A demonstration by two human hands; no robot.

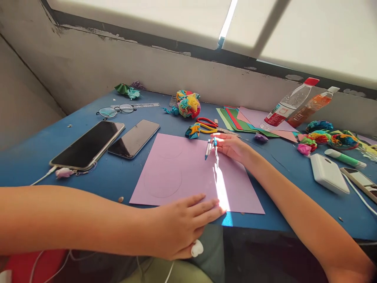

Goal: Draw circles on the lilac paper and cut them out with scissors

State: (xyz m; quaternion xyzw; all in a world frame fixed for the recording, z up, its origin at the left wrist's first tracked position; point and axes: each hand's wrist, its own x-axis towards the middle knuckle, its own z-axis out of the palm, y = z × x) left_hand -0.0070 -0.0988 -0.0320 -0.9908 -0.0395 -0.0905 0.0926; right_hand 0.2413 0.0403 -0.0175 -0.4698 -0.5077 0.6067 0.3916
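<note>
A lilac sheet of paper (194, 173) lies on the blue table in front of me, with faint circles drawn on its left half. My left hand (188, 220) rests over the sheet's near edge, its fingers stretched out flat. At its lower side sits a small white rounded thing (197, 248); whether it is worn or held I cannot tell. Over the sheet's far right part, my right hand (231, 147) pinches a drawing compass (216, 147) near its top. The compass legs point down to the paper in a bright strip of sunlight.
Left of the sheet lie two phones (88, 143) and eyeglasses (116, 111). Beyond it are scissors (210, 125), paper flowers (188, 105) and coloured paper (235, 120). Two bottles (282, 108), a glue stick (344, 158) and a white power bank (328, 173) stand or lie right.
</note>
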